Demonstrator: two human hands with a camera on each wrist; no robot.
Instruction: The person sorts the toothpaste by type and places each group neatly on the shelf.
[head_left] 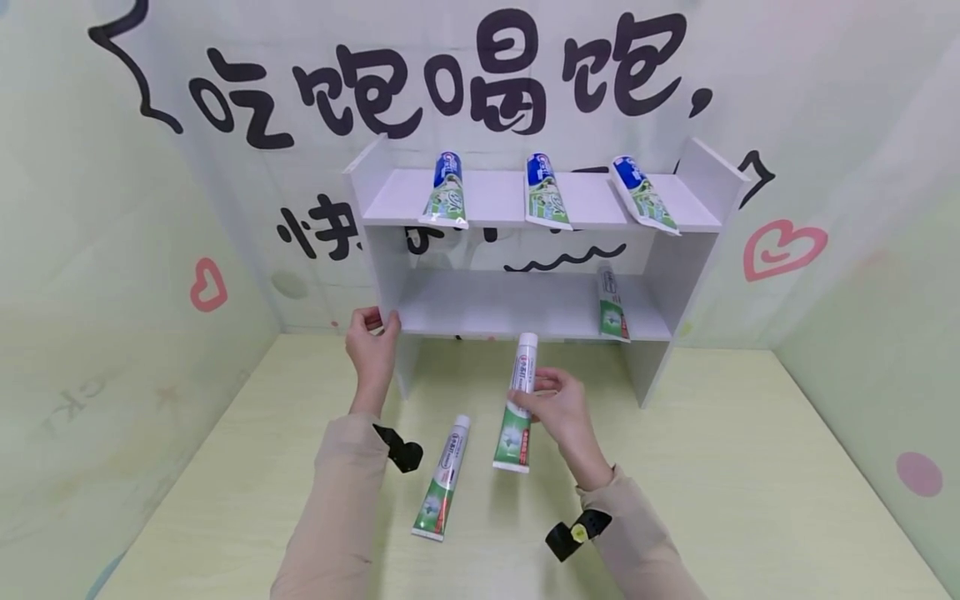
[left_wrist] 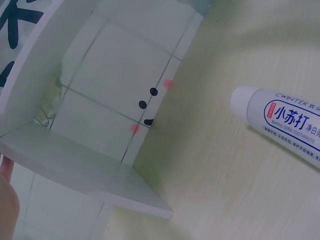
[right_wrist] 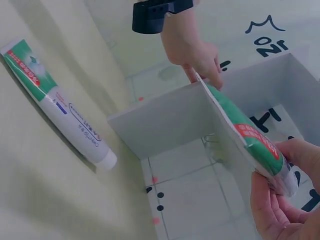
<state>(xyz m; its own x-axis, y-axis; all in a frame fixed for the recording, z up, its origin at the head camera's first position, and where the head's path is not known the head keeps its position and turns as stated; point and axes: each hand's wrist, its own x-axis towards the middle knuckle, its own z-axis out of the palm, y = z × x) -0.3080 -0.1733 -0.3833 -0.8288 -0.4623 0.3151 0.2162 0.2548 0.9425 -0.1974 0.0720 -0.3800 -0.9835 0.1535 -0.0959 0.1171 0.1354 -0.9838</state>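
My right hand (head_left: 562,408) pinches a green and white toothpaste tube (head_left: 515,433) between thumb and fingers, its white cap pointing up toward the shelf. In the right wrist view that held tube (right_wrist: 260,145) is seen from the side, in front of the white shelf (right_wrist: 175,117). My left hand (head_left: 372,358) grips the left side panel of the two-tier white shelf (head_left: 480,304) at the height of its lower board. A second toothpaste tube (head_left: 442,483) of the same kind lies on the table between my arms; its cap end shows in the left wrist view.
One green and white tube (head_left: 613,312) lies at the right of the lower board. Blue and green toothpaste tubes, a left one (head_left: 447,196), a middle one (head_left: 546,196) and a right one (head_left: 645,198), lie on the upper board. Printed walls surround the pale table (head_left: 750,467).
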